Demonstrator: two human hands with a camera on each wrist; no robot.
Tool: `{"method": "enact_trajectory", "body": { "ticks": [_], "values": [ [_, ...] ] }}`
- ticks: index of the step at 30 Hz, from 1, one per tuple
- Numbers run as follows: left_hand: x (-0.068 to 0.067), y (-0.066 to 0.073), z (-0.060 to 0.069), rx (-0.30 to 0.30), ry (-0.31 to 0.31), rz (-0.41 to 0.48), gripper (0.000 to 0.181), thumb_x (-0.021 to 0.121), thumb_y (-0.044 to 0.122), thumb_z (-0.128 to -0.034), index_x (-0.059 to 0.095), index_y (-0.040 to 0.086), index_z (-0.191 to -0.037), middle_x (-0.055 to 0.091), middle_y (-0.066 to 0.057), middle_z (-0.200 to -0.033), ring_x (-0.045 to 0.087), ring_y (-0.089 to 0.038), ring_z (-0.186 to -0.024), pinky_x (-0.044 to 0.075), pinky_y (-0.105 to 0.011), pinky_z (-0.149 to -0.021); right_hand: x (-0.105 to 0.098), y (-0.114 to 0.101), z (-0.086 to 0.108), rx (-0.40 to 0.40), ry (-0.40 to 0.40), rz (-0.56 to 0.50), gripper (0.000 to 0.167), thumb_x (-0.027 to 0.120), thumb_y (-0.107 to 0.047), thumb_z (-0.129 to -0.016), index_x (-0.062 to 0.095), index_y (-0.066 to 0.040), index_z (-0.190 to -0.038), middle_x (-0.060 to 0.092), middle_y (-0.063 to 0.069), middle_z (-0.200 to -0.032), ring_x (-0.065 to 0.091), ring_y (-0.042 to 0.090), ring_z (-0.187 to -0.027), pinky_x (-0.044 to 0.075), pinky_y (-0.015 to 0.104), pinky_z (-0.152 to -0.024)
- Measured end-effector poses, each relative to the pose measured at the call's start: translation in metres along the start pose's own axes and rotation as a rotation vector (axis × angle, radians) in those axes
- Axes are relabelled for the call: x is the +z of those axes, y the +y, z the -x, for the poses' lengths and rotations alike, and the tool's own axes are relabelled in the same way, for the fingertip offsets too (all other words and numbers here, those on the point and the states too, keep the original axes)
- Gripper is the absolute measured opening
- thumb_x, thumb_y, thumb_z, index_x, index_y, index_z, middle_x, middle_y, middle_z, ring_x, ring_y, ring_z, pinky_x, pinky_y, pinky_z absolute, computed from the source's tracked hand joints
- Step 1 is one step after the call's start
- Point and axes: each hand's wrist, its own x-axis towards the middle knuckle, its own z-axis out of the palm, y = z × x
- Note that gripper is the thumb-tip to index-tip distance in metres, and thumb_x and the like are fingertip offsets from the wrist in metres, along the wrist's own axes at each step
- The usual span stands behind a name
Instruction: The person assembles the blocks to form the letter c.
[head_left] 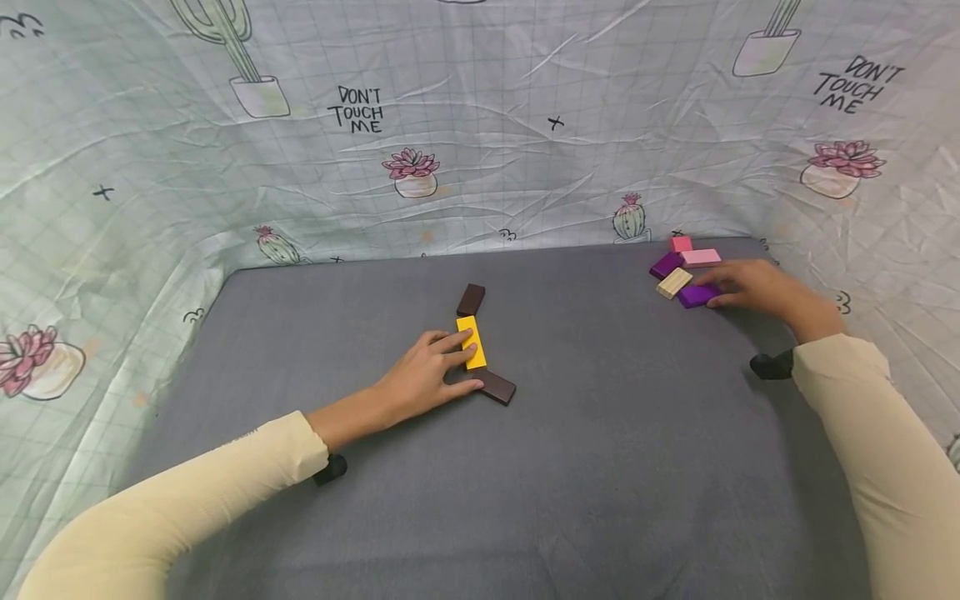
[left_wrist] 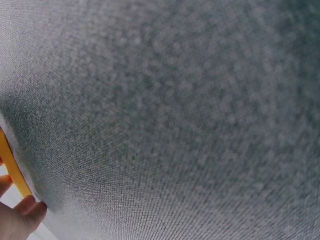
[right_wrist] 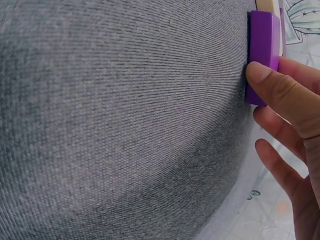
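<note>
2x "DON'T TOUCH ME" (head_left: 360, 109); L fingers (head_left: 456, 359) apart on yellow blk (head_left: 467, 323); R fingers (right_wrist: 281, 90) pinch purple blk (right_wrist: 262, 40).

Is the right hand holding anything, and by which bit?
Yes, the right hand seems to pinch the brighter purple block by its two long sides, nearer one end.

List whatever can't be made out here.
Head: yellow block, partly covered by left hand.
Head: brighter purple block, partly hidden by right hand.
Left wrist: left hand, cut off by left and bottom edges.
Right wrist: wooden block, cut off by top edge.
</note>
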Motion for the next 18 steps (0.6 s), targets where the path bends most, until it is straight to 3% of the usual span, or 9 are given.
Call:
{"method": "enact_trajectory", "body": {
  "ticks": [5, 7, 12, 18],
  "values": [
    [-0.002, 0.001, 0.000, -0.002, -0.006, -0.002, 0.062, 0.071, 0.049, -0.0933, 0.063, 0.009, -0.139, 0.049, -0.013, -0.153, 0.052, -0.038, -0.128, 0.049, -0.049, -0.103, 0.000, -0.001, 0.004, 0.014, 0.010, -0.036, 0.037, 0.085, -0.005, -0.081, 0.074, -0.003, -0.116, 0.069, 0.023, -0.117, 0.066, 0.039, -0.103, 0.052, 0.059, -0.090],
    [-0.002, 0.001, 0.000, -0.003, -0.006, -0.001, 0.062, 0.072, 0.049, -0.0930, 0.063, 0.009, -0.139, 0.049, -0.013, -0.153, 0.052, -0.038, -0.127, 0.050, -0.050, -0.102, 0.000, -0.002, 0.004, 0.010, 0.024, -0.037, 0.037, 0.085, -0.005, -0.080, 0.075, -0.003, -0.116, 0.070, 0.022, -0.115, 0.066, 0.038, -0.101, 0.053, 0.058, -0.088],
    [-0.002, 0.001, 0.000, -0.006, -0.006, 0.003, 0.062, 0.072, 0.049, -0.0930, 0.063, 0.009, -0.139, 0.050, -0.013, -0.153, 0.052, -0.038, -0.127, 0.049, -0.049, -0.102, 0.003, -0.003, 0.003, -0.055, 0.073, -0.010, 0.038, 0.086, -0.003, -0.077, 0.075, -0.003, -0.114, 0.070, 0.021, -0.109, 0.067, 0.035, -0.092, 0.054, 0.055, -0.080],
    [-0.003, 0.002, 0.000, -0.002, -0.002, -0.005, 0.061, 0.072, 0.049, -0.0932, 0.064, 0.009, -0.139, 0.049, -0.013, -0.153, 0.052, -0.037, -0.126, 0.049, -0.049, -0.102, 0.010, 0.000, 0.007, -0.129, 0.130, -0.032, 0.039, 0.086, -0.002, -0.076, 0.074, -0.002, -0.113, 0.069, 0.025, -0.118, 0.063, 0.047, -0.110, 0.049, 0.063, -0.088]
  ]
}}
